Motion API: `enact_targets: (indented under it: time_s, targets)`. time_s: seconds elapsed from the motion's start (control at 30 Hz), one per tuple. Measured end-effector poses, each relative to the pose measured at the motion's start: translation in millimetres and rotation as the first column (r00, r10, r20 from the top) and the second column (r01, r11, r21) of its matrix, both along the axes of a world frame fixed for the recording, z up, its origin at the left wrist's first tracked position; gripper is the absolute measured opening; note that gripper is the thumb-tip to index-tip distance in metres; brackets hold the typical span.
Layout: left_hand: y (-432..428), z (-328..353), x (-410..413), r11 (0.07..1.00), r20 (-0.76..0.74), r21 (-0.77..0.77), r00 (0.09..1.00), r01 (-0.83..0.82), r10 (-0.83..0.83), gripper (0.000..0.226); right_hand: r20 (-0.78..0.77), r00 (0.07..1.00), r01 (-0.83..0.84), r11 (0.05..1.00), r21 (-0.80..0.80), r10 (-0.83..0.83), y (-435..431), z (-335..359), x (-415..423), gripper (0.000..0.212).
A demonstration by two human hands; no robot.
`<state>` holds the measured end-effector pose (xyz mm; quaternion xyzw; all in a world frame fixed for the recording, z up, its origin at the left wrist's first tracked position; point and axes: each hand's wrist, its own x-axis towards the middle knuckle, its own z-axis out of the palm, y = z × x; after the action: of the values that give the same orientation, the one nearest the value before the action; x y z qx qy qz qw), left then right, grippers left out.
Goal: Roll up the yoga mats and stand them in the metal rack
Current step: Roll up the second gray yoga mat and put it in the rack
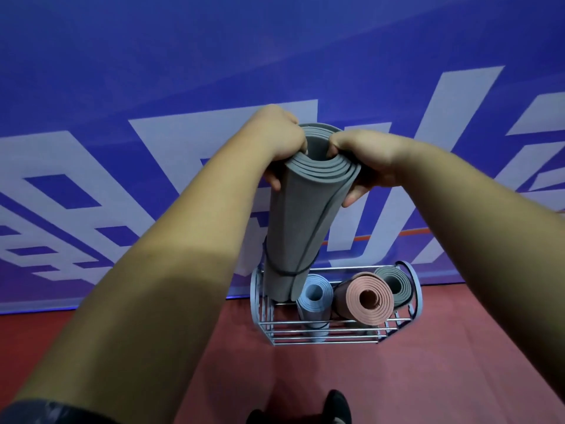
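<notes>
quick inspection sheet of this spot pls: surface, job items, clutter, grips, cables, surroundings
surface: red floor, the rack stands on it
job's things: grey rolled mat, banded and tilted, lower end at the left end of the metal rack; blue mat, pink mat and dark green mat stand in the rack
clutter: nothing seen
grips: left grip and right grip both hold the grey mat's top end
cables: nothing seen
surroundings: blue banner wall behind the rack; black shoe at the bottom edge
</notes>
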<state>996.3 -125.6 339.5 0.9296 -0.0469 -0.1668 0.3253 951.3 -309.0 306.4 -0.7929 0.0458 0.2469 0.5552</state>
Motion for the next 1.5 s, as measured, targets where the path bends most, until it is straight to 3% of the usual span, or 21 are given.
enact_targets:
  time_s: [0.13, 0.43, 0.5, 0.57, 0.67, 0.77, 0.8, 0.87, 0.97, 1.07, 1.17, 1.23, 1.33, 1.4, 1.5]
  targets:
    - [19.7, -2.7, 3.7, 0.995, -0.057, -0.094, 0.998, -0.02, 0.015, 0.043, 0.03, 1.0, 0.0, 1.0, -0.027, 0.001, 13.5, 0.1, 3.0, 0.029]
    - [101.0, -12.4, 6.9, 0.985, -0.104, -0.162, 0.993, -0.066, 0.049, 0.027, 0.061, 0.992, -0.105, 0.987, -0.125, 0.113, 87.8, 7.1, 11.5, 0.032]
    - [119.9, -15.9, 7.3, 0.981, -0.115, -0.17, 0.991, -0.094, 0.075, 0.027, 0.056, 0.985, -0.153, 0.977, -0.146, 0.163, 100.5, 6.9, 12.9, 0.039]
    - [135.5, -20.0, 6.0, 0.975, -0.119, -0.181, 0.987, -0.129, 0.108, 0.026, 0.059, 0.984, -0.158, 0.975, -0.159, 0.169, 107.5, 2.4, 15.6, 0.058]
    - [152.9, -28.2, 4.4, 0.952, -0.122, -0.211, 0.972, -0.221, 0.199, 0.026, 0.091, 0.995, -0.033, 0.999, -0.041, 0.037, 109.0, -18.3, 21.6, 0.076]
    - [167.1, -35.6, 5.1, 0.918, -0.123, -0.248, 0.95, -0.309, 0.287, 0.04, 0.053, 0.993, 0.095, 0.979, 0.178, -0.106, 117.1, -46.6, 29.0, 0.044]
    - [170.1, -36.7, 4.2, 0.909, -0.122, -0.255, 0.944, -0.329, 0.307, 0.041, 0.055, 0.994, 0.084, 0.975, 0.205, -0.097, 119.9, -56.5, 29.8, 0.046]
    - [173.6, -36.9, 2.1, 0.897, -0.116, -0.266, 0.936, -0.353, 0.334, 0.032, 0.128, 0.992, -0.033, 0.985, 0.168, 0.011, 122.4, -77.9, 31.1, 0.074]
    - [174.9, -40.9, 1.9, 0.859, -0.108, -0.308, 0.912, -0.409, 0.395, 0.027, 0.261, 0.926, -0.263, 0.962, -0.076, 0.274, 128.2, -103.6, 23.8, 0.108]
    - [175.1, -45.7, 3.3, 0.836, -0.083, -0.359, 0.906, -0.415, 0.415, 0.028, 0.317, 0.927, -0.157, 0.975, -0.16, 0.201, 143.5, -126.3, 25.1, 0.139]
    - [181.9, -56.0, 5.1, 0.806, -0.101, -0.425, 0.906, -0.413, 0.411, 0.042, 0.397, 0.917, -0.005, 0.997, -0.077, 0.035, 154.5, -131.0, 22.6, 0.124]
    - [193.7, -69.5, 2.1, 0.706, -0.178, -0.543, 0.884, -0.454, 0.432, 0.049, 0.421, 0.907, 0.056, 0.997, -0.06, -0.026, 155.4, -128.1, 21.3, 0.109]
    - [204.2, -111.1, -6.1, 0.57, -0.254, -0.683, 0.88, -0.456, 0.401, 0.034, 0.443, 0.895, 0.095, 0.993, -0.065, -0.057, 156.3, -125.8, 21.8, 0.106]
    - [205.2, -147.0, -14.1, 0.664, -0.224, -0.641, 0.921, -0.385, 0.318, 0.056, 0.453, 0.888, 0.113, 0.992, -0.063, -0.073, 158.6, -125.5, 20.0, 0.105]
    - [197.5, -192.7, -30.4, 0.829, -0.188, -0.524, 0.976, -0.198, 0.114, 0.107, 0.47, 0.878, 0.134, 0.989, -0.059, -0.09, 162.2, -126.3, 15.4, 0.098]
